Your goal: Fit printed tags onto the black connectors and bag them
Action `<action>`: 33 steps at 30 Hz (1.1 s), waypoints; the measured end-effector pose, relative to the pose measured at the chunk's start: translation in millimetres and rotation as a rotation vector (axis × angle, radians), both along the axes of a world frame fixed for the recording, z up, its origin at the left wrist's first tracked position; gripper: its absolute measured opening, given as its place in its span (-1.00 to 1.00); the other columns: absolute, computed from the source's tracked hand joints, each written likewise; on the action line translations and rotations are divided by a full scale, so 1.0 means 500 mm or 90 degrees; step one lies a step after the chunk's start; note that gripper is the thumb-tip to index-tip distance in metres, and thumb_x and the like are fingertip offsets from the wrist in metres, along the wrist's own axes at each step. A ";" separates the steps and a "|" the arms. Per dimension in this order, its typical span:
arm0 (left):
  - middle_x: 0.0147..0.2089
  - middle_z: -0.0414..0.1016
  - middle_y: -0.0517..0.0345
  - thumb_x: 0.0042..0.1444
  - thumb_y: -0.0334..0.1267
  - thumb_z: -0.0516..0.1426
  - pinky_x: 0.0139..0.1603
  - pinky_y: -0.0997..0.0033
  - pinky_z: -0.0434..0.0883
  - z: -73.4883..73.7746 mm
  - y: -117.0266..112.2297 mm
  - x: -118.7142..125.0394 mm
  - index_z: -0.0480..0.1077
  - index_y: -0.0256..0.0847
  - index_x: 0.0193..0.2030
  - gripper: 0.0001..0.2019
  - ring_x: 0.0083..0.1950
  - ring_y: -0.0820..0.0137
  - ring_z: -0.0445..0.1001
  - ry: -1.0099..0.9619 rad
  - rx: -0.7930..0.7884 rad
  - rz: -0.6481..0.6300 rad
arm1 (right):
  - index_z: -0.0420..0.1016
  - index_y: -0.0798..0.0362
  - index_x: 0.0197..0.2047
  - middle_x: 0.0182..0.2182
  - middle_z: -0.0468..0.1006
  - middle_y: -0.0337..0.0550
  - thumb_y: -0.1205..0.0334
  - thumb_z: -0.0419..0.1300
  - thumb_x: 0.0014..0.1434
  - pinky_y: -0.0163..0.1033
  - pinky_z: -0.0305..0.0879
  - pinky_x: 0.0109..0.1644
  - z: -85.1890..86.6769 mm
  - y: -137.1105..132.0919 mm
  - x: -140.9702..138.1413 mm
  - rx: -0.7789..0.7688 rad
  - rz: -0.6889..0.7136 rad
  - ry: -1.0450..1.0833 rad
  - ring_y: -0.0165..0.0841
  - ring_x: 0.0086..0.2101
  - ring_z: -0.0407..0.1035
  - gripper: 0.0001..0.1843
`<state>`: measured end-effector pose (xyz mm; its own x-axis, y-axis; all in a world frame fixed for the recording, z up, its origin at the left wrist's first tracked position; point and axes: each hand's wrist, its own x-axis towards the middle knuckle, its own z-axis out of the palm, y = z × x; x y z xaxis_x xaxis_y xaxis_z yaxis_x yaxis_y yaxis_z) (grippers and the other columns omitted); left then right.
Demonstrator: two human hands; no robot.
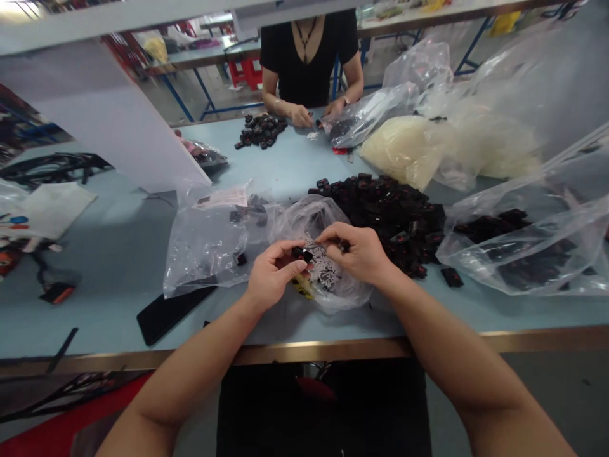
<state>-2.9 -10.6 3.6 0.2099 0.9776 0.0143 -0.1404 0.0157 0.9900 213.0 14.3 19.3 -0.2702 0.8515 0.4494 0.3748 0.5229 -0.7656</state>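
Between thumb and fingers, my left hand grips a small black plastic part. Just to its right, my right hand has its fingers pinched together over an open clear bag. Whatever sits in that pinch is too small to make out. Inside the bag lie many tiny white pieces. A bit of yellow and black material shows beneath my left hand. Behind my right hand spreads a large heap of black plastic parts.
Left of my hands lie a clear bag and a dark flat slab. Bags of black parts and cream-coloured pieces stand at the right. Across the table a person handles small parts beside another black pile. A white panel rises at left.
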 end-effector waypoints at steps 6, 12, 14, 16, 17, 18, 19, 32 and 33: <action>-0.28 0.68 0.14 0.04 -0.14 0.47 -0.32 0.36 0.69 0.000 0.000 0.003 0.60 -0.20 -0.01 -0.61 -0.29 0.28 0.73 -0.024 -0.006 -0.005 | 0.64 0.01 -0.13 -0.26 0.72 -0.21 0.39 0.12 0.24 -0.31 0.36 -0.22 0.002 0.000 0.001 -0.014 0.028 0.003 -0.38 -0.32 0.54 -0.73; -0.27 0.68 0.13 0.04 -0.14 0.47 -0.31 0.36 0.69 0.003 0.001 0.002 0.59 -0.21 -0.01 -0.59 -0.29 0.29 0.72 -0.016 -0.008 0.000 | 0.53 -0.01 -0.10 -0.20 0.73 -0.13 0.34 0.11 0.32 -0.24 0.40 -0.20 0.011 -0.002 0.002 -0.055 -0.007 0.020 -0.34 -0.32 0.57 -0.82; -0.26 0.68 0.12 0.04 -0.14 0.47 -0.31 0.35 0.69 0.002 0.002 0.001 0.59 -0.21 0.00 -0.59 -0.29 0.28 0.72 -0.013 -0.008 0.000 | 0.49 -0.02 -0.11 -0.20 0.74 -0.12 0.32 0.12 0.32 -0.22 0.42 -0.21 0.012 -0.002 0.001 -0.077 -0.007 0.043 -0.33 -0.33 0.57 -0.86; -0.25 0.69 0.10 0.04 -0.13 0.47 -0.31 0.34 0.69 0.000 0.002 0.001 0.59 -0.22 0.00 -0.58 -0.29 0.27 0.72 -0.010 -0.008 0.000 | 0.46 -0.03 -0.12 -0.21 0.74 -0.12 0.30 0.13 0.31 -0.21 0.41 -0.24 0.013 -0.002 0.000 -0.099 0.000 0.069 -0.33 -0.36 0.57 -0.89; -0.24 0.69 0.09 0.04 -0.13 0.47 -0.32 0.33 0.69 -0.001 0.002 0.000 0.59 -0.22 0.01 -0.58 -0.29 0.27 0.72 -0.007 -0.007 0.000 | 0.46 -0.03 -0.13 -0.21 0.74 -0.12 0.29 0.14 0.31 -0.22 0.41 -0.27 0.013 -0.002 0.000 -0.112 0.003 0.082 -0.34 -0.39 0.55 -0.90; -0.23 0.69 0.08 0.04 -0.12 0.47 -0.32 0.33 0.69 -0.002 0.002 0.000 0.58 -0.22 0.01 -0.58 -0.28 0.27 0.72 -0.004 -0.006 0.000 | 0.45 -0.03 -0.13 -0.22 0.74 -0.13 0.28 0.15 0.31 -0.22 0.39 -0.30 0.012 -0.002 -0.001 -0.127 0.005 0.095 -0.35 -0.43 0.53 -0.92; -0.22 0.69 0.08 0.04 -0.12 0.47 -0.32 0.33 0.69 -0.002 0.002 0.000 0.58 -0.22 0.01 -0.57 -0.28 0.27 0.72 0.000 -0.004 -0.001 | 0.45 -0.03 -0.13 -0.23 0.74 -0.13 0.26 0.16 0.31 -0.23 0.38 -0.33 0.012 -0.002 -0.002 -0.143 0.006 0.106 -0.37 -0.46 0.51 -0.93; -0.24 0.69 0.10 0.06 -0.10 0.46 -0.31 0.31 0.70 0.000 -0.005 0.002 0.58 -0.20 0.00 -0.60 -0.28 0.25 0.72 0.001 0.010 -0.017 | 0.59 0.03 -0.28 -0.36 0.64 -0.20 0.08 0.36 0.21 -0.21 0.37 -0.19 0.019 -0.001 -0.012 -0.203 0.062 0.131 -0.34 -0.33 0.47 -0.81; -0.24 0.69 0.10 0.06 -0.10 0.46 -0.31 0.31 0.70 0.000 -0.005 0.002 0.59 -0.20 0.00 -0.60 -0.28 0.25 0.72 0.000 0.011 -0.017 | 0.59 0.03 -0.30 -0.38 0.62 -0.21 0.08 0.36 0.21 -0.22 0.36 -0.20 0.020 -0.001 -0.012 -0.205 0.061 0.135 -0.34 -0.34 0.45 -0.81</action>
<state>-1.7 -13.1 3.8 0.2360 0.9712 0.0318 -0.1405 0.0017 0.9901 207.2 13.6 29.3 -0.2852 0.9332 0.2184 0.1519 0.2690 -0.9511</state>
